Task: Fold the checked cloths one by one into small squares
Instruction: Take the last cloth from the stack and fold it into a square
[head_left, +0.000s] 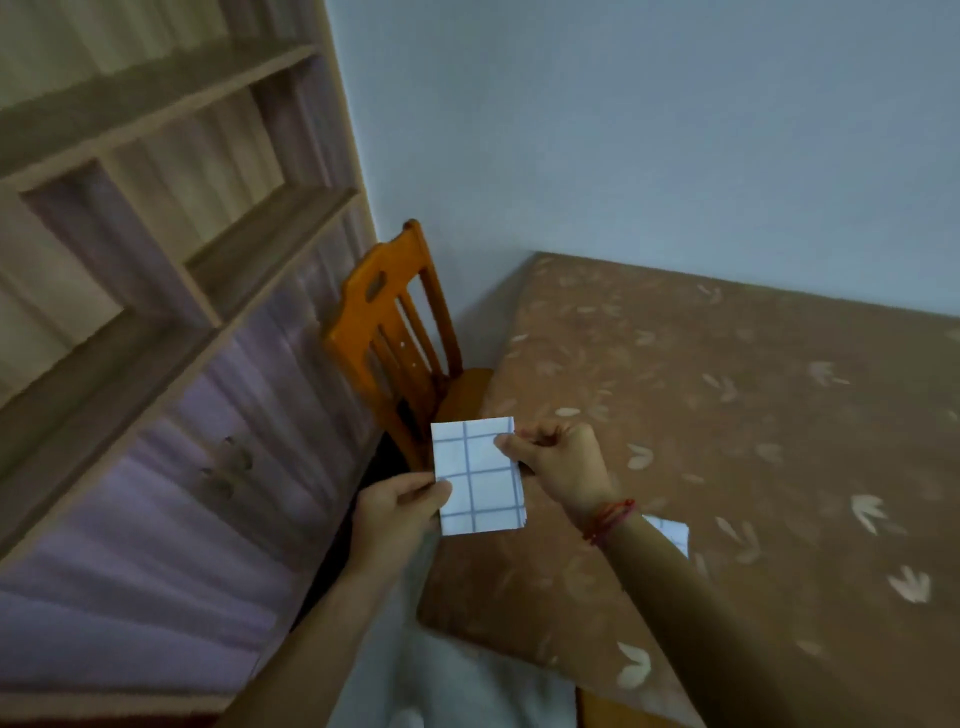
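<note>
A white cloth with blue checks (480, 478), folded to a small square, hangs in the air over the table's left edge. My left hand (400, 509) pinches its lower left edge between thumb and fingers. My right hand (558, 462) pinches its upper right edge, fingers curled; a red string is round that wrist. Another checked cloth (672, 532) lies on the table, mostly hidden behind my right forearm.
The table (727, 415) wears a brown covering with pale leaf prints. An orange wooden chair (395, 332) stands at its far left corner against the wall. A wooden shelf unit (156, 260) with purple back panels runs along the left.
</note>
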